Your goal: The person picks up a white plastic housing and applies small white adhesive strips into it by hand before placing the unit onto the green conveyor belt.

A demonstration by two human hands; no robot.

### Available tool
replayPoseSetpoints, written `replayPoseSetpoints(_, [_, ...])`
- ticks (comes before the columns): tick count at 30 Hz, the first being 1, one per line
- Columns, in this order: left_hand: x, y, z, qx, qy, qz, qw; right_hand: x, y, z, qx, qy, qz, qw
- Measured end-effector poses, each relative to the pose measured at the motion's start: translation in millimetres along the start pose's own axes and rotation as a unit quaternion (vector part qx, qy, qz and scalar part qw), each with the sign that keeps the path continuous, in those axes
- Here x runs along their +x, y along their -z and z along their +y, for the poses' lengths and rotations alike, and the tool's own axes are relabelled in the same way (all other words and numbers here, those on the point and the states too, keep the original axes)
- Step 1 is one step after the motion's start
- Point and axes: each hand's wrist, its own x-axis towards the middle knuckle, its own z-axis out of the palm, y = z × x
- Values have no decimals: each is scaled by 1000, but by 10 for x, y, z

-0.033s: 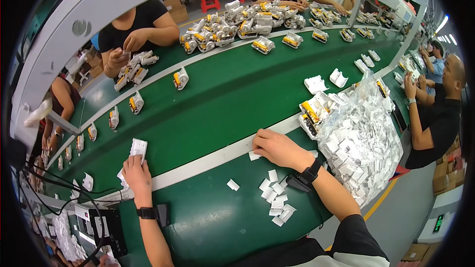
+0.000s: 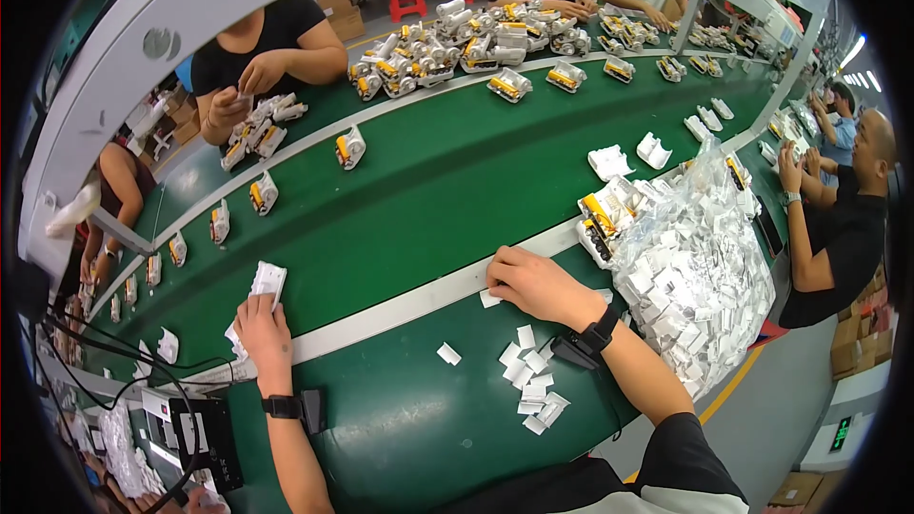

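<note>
My left hand [image 2: 265, 331] is closed over a long white plastic shell [image 2: 269, 280] at the belt's near edge; the shell shows beyond my fingers and beside them. On the right, my right hand [image 2: 535, 284] rests at the pale rail with its fingers curled down. A small white plastic piece [image 2: 489, 299] sticks out beneath those fingertips; the grip itself is partly hidden. Loose small white pieces [image 2: 520, 373] lie on the green table near my right wrist, and one single piece [image 2: 448, 354] lies apart to their left.
A heap of small white pieces in a clear plastic bag [image 2: 700, 276] stands at the right, beside a white-and-yellow assembly [image 2: 609, 209]. Similar assemblies line the green belt [image 2: 409, 209]. Co-workers sit across it. Black cables [image 2: 195, 419] hang at the left, near a black-and-white box [image 2: 217, 447].
</note>
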Motion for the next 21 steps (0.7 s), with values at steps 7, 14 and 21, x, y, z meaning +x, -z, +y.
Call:
replayPoseSetpoints(7, [1,222,527,-149,-109,-1,983,-7,46,-90,56,-22,-42,997])
replayPoseSetpoints(14, [-237,554,1452,-273,-308,-71,908,238,206,-447,153,-25,-101,983])
replayPoseSetpoints(21, [-455,557,1488,-310,-298,-88,898,413,97,-626,116,-12,-83,990])
